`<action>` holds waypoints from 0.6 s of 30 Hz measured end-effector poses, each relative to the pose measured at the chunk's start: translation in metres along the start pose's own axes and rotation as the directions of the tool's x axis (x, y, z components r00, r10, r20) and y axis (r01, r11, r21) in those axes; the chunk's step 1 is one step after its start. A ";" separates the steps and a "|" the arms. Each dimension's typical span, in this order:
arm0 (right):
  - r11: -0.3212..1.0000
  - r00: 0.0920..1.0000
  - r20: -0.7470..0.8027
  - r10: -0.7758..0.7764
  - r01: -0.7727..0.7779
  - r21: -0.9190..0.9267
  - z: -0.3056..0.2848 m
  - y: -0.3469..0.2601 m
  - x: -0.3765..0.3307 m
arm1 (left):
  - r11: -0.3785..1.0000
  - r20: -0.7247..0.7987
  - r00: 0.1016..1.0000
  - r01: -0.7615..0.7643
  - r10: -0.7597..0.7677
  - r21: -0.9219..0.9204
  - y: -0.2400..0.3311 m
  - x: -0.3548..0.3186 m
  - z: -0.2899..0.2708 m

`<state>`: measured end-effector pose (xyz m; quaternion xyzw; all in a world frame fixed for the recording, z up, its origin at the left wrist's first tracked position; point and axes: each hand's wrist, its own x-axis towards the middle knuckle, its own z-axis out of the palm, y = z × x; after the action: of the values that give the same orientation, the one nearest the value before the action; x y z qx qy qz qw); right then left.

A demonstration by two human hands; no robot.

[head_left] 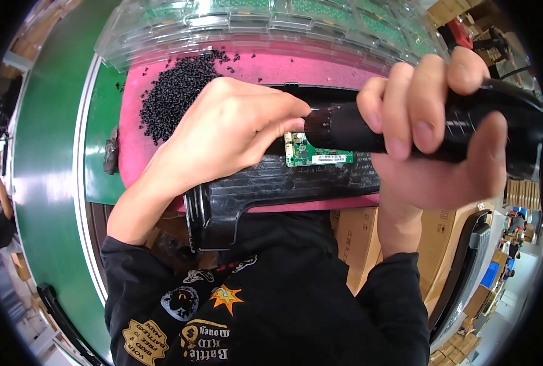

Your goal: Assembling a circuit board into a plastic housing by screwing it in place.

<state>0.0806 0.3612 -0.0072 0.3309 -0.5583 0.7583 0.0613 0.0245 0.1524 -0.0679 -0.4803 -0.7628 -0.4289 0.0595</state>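
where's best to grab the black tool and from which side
Probably best around the rounded barrel of the black tool, coming from the right, where the right hand wraps it now. The tool runs crosswise, its nose pointing left above the green board, and the left hand has its fingertips by that nose, leaving little room there.

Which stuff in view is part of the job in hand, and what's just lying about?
Job, judging by the hands:
- black cylindrical tool, in the right hand, its end by the left hand
- green circuit board
- long black plastic housing
- heaped small black pieces, probably

Lying about, apparently:
- clear plastic trays
- brown cardboard boxes
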 end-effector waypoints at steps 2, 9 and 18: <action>0.996 0.989 -0.143 0.026 -0.038 -0.079 0.012 0.005 0.004 | 0.997 -0.016 1.000 -0.015 0.016 0.071 -0.002 -0.002 0.000; 0.968 0.951 -0.304 0.056 -0.126 -0.216 0.017 0.022 0.003 | 0.970 -0.128 0.985 0.142 -0.118 0.198 -0.010 0.001 -0.006; 0.980 0.978 -0.203 0.036 -0.074 -0.183 0.010 0.043 0.004 | 0.963 -0.069 0.975 0.218 -0.210 0.156 -0.006 -0.003 -0.001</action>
<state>0.0615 0.3357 -0.0375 0.2304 -0.6282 0.7322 0.1271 0.0215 0.1489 -0.0724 -0.3773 -0.8407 -0.3818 0.0717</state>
